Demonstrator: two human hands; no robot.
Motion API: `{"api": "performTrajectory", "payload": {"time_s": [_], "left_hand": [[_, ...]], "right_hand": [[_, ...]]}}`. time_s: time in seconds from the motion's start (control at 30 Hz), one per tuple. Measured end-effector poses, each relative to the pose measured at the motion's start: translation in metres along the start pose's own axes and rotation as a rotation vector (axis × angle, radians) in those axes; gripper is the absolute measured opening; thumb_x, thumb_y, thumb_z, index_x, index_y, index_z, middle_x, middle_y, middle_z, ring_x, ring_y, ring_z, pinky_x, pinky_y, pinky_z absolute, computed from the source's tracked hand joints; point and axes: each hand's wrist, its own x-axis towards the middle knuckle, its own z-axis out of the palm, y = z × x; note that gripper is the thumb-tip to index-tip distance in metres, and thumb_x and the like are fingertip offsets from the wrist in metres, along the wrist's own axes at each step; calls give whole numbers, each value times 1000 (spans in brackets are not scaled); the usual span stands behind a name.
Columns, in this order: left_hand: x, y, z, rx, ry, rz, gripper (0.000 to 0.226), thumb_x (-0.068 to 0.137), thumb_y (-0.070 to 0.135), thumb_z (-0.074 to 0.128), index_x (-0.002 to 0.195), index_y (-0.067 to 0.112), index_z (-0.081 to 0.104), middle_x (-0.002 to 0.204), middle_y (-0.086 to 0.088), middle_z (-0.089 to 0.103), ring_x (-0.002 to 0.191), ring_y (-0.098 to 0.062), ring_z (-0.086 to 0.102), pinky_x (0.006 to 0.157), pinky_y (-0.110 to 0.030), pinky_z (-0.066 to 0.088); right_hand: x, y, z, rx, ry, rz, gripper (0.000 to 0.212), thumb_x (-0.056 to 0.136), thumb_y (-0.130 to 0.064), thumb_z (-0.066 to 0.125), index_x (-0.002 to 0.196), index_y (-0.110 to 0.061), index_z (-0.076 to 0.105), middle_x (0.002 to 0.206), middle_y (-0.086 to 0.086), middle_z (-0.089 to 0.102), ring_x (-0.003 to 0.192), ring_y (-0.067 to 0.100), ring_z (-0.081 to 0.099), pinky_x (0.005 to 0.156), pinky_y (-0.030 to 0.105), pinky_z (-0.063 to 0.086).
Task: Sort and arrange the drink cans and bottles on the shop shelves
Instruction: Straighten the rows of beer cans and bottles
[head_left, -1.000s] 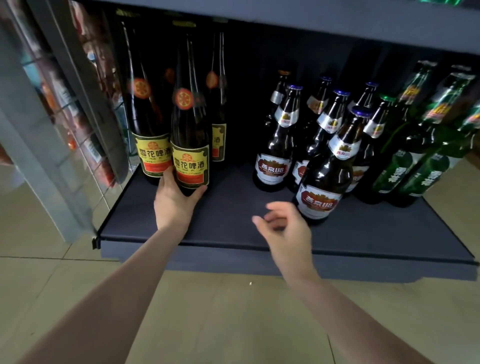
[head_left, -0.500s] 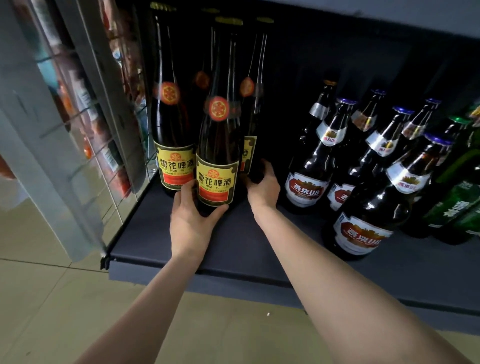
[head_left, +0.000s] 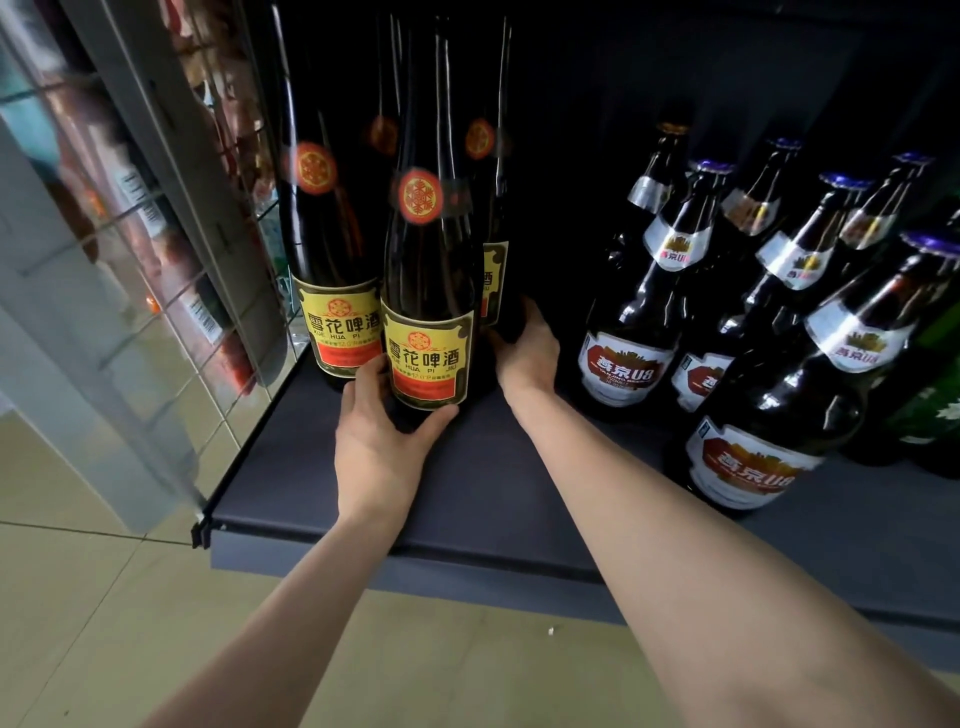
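Tall dark bottles with yellow labels stand at the left end of a dark shelf (head_left: 322, 483). My left hand (head_left: 382, 447) grips the base of the front yellow-label bottle (head_left: 428, 291). Another one (head_left: 332, 249) stands to its left, touching the back of my thumb. My right hand (head_left: 527, 353) reaches further in and wraps the base of a rear yellow-label bottle (head_left: 496, 270), mostly hidden behind the front one. To the right stand several brown beer bottles with red-and-white labels (head_left: 628, 332), the nearest (head_left: 769, 436) close to my right forearm.
A wire grid panel (head_left: 171, 260) with hanging packets closes the shelf's left side. Green bottles (head_left: 935, 415) show at the far right edge. The shelf's front strip between the two bottle groups is bare. Beige floor tiles (head_left: 104, 613) lie below.
My right hand has gone from hovering in front of the shelf to the rear yellow-label bottle and closed on it. The view has moved closer and left. My left hand keeps its grip.
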Motion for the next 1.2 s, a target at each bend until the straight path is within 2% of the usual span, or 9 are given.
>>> {"api": "performTrajectory", "payload": {"time_s": [0.5,0.67,0.73,0.8,0.93,1.0,1.07,1.13,1.2], "left_hand": [[2,-2,1,0,-2,1,73,68,26,80,130,13,44,121,-4,53,106,-17,54,85,-22,39],[3,-3,0,2,-8,8,72,69,26,80,130,12,44,123,-6,53,107,-19,54,86,-24,40],[3,-2,0,0,-15,4,72,70,25,80,130,12,44,123,-7,52,109,-20,54,86,-26,41],[2,-1,0,8,-19,10,72,70,25,79,131,11,43,125,-9,52,112,-23,53,89,-29,42],[-1,-1,-2,40,-34,19,73,73,25,77,135,8,41,129,-12,52,118,-26,51,98,-38,43],[-1,-1,-3,57,-35,20,73,74,26,76,135,7,41,129,-13,52,119,-27,50,99,-42,43],[-1,0,-4,68,-31,20,73,75,26,76,136,7,41,130,-13,52,119,-27,50,100,-41,43],[-1,2,-3,77,-30,12,73,75,27,75,137,8,41,130,-13,52,119,-27,51,100,-40,42],[-2,1,-2,87,-33,8,73,76,28,74,137,9,40,131,-13,51,119,-27,50,100,-41,42]], "right_hand": [[11,-1,11,-42,-11,4,56,91,-11,57,143,-15,35,137,10,50,129,25,44,101,28,37],[-7,-5,1,95,-61,18,62,89,-12,60,144,-21,33,140,7,48,131,21,42,91,15,31],[-25,-1,-10,110,-86,-17,65,87,-15,64,144,-24,33,140,5,48,130,19,43,95,16,31],[-47,5,-28,111,-132,-46,67,85,-18,67,143,-26,34,134,4,51,122,17,48,97,20,40],[-102,20,-82,37,-283,-26,55,82,-21,71,131,-23,47,113,-1,56,96,5,56,74,5,43],[-128,33,-113,9,-232,9,35,79,-19,73,111,-14,59,103,-1,62,89,4,59,75,6,45],[-145,48,-140,-26,-81,21,19,78,-16,74,90,-8,63,87,-1,65,82,10,61,70,8,46],[-151,58,-159,-78,50,64,18,78,-19,75,82,-9,60,79,0,63,76,13,59,63,10,43],[-147,65,-173,-68,152,133,27,76,-22,77,85,-13,54,87,3,60,76,14,57,64,13,40]]}}
